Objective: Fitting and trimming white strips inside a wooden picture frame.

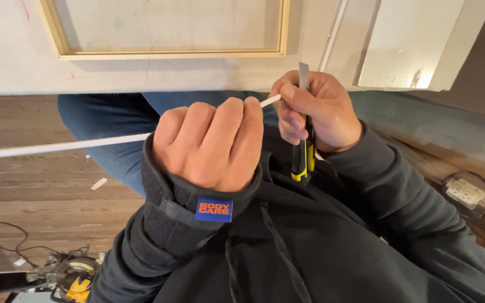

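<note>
Presently, the left hand (209, 143), at the centre of the frame, is clenched around a thin white strip (57, 147) that runs out to the left edge; a short end of it emerges on the right of the fist. A black wrist brace (192, 207) with an orange-and-blue label wraps that wrist. The right hand (315, 109), just right of centre, grasps a yellow-and-black utility knife (304, 151), blade (303, 76) extended and pointing toward the top of the frame. The thumb presses near the strip's protruding end, against the blade.

Assessment: the cut appears to be at the strip's short end. Good practice would be a firm grip close to the cut, blade travelling away from the left knuckles, light repeated passes and the long free length kept from sagging.

Surroundings: a wooden frame (169, 53) on a white panel at upper left, plank floor (40, 196) at lower left, a power saw (68, 278) at the bottom left corner, a power strip (466, 192) at right.
</note>
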